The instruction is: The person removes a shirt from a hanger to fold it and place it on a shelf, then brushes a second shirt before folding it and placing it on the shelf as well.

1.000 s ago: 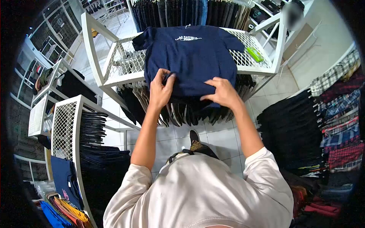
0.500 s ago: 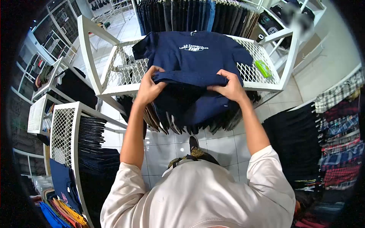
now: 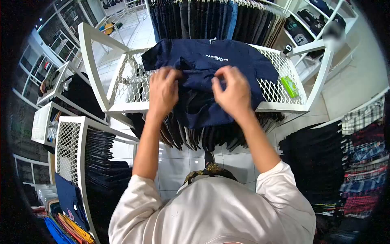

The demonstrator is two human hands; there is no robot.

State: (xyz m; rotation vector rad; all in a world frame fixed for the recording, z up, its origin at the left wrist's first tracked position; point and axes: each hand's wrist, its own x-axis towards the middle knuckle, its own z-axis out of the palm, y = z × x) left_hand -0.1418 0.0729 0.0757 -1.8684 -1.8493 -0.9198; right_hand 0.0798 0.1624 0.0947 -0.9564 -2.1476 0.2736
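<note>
A navy T-shirt (image 3: pixel 248 61) with white lettering on it lies over the top of a white mesh rack, its lower part bunched up and hanging past the front edge. My left hand (image 3: pixel 163 91) has its fingers curled on the bunched cloth at the left side. On the other side, my right hand (image 3: pixel 233 91) pinches a fold of the same shirt between thumb and fingers, slightly smeared by motion. Between the two hands the fabric is crumpled and covers part of the print.
A bright green packet (image 3: pixel 289 87) rests on the right of the mesh rack (image 3: pixel 280 106). Trousers (image 3: pixel 195 20) hang behind it, and more garments hang beneath. Plaid shirts (image 3: pixel 361 150) hang at right. A second mesh rack (image 3: pixel 69 142) stands at left.
Both hands have moved up and closer together, gathering the shirt's lower part into folds. The cloth stretched between them has crumpled, and part of the lettering is now covered.
</note>
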